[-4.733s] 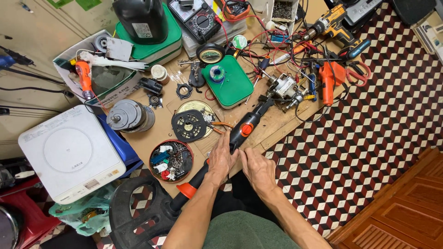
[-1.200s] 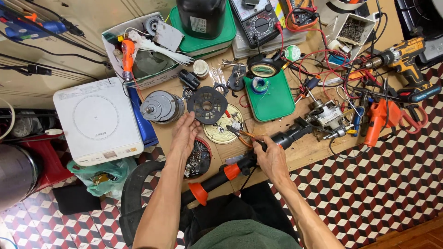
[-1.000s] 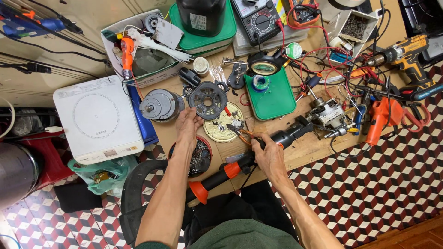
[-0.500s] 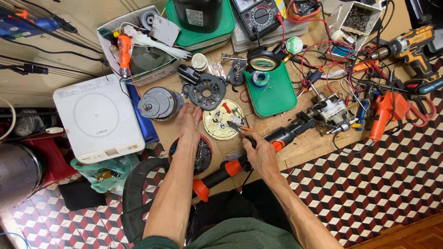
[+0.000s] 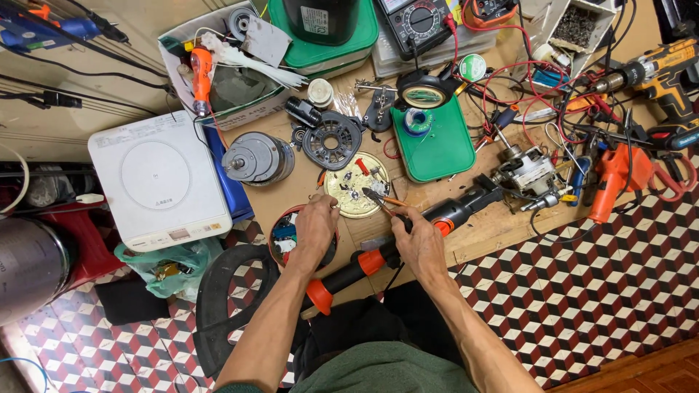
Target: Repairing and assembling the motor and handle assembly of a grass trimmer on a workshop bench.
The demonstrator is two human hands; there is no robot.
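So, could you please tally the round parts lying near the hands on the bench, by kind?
Brass-coloured round plate: 1
Black slotted disc: 1
Grey motor: 1
Round dish of small parts: 1
Total: 4

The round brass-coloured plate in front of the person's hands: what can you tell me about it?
The round brass-coloured plate lies flat on the wooden workbench, just below a black slotted disc and left of a green tray. It looks like thin metal, with small fittings, a red piece and thin wires on its face. The left hand rests at its lower left edge, over a dark round dish of small parts. The right hand points orange-handled pliers at its lower right rim.
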